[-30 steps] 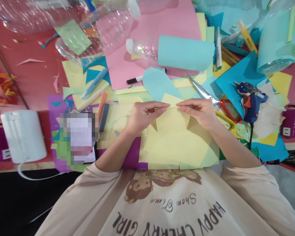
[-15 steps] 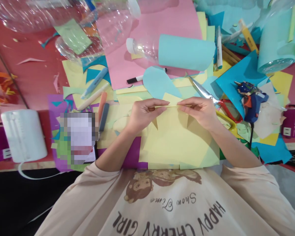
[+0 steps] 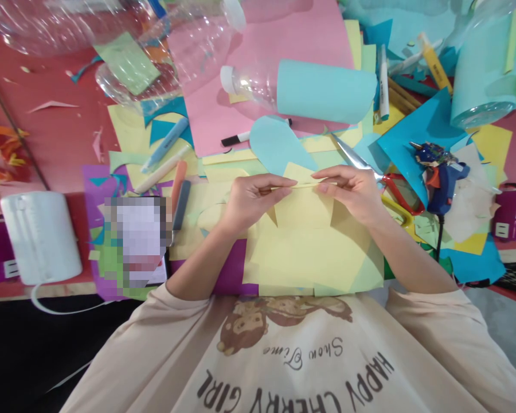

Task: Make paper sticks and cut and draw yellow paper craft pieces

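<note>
Between my two hands is a small piece of yellow paper, with a narrow fold along its far edge. My left hand pinches the left end of that fold between thumb and fingers. At the other end, my right hand has its thumb on the fold, and its index finger is a little raised above the edge. Beneath the piece lies a larger yellow sheet. A light blue rounded paper cutout rests just beyond the hands.
Scissors and a blue glue gun lie on the right. Beyond the hands is a bottle wrapped in light blue paper. Several markers, such as a light blue one, are on the left, near a blurred phone and a white device.
My right index finger has lifted and slid slightly along the fold, while the right thumb shifted a little. More of the small yellow piece shows flat below the fold. My left hand stays put.
</note>
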A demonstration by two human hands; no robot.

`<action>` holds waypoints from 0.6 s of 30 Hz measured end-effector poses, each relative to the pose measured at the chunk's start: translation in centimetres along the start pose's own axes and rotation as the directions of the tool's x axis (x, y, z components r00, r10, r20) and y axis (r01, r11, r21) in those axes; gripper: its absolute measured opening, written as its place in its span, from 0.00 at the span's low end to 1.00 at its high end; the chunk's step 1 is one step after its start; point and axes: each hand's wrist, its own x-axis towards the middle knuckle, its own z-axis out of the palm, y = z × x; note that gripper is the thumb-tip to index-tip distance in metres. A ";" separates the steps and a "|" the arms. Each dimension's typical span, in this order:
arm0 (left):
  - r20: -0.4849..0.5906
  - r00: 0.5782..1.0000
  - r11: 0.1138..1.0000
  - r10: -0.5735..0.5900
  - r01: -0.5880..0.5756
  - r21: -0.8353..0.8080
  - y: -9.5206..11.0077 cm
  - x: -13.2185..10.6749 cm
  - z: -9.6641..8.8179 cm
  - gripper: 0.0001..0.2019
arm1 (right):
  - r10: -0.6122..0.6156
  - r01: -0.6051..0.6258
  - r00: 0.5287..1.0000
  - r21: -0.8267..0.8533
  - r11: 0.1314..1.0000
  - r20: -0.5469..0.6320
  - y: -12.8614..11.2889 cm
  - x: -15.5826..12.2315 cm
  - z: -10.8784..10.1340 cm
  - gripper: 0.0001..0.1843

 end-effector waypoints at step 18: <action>0.001 0.999 0.999 0.041 -0.041 -0.010 -0.1 0.0 0.0 0.07 | 0.002 -0.002 1.000 0.035 0.999 0.018 -0.1 0.3 -0.3 0.05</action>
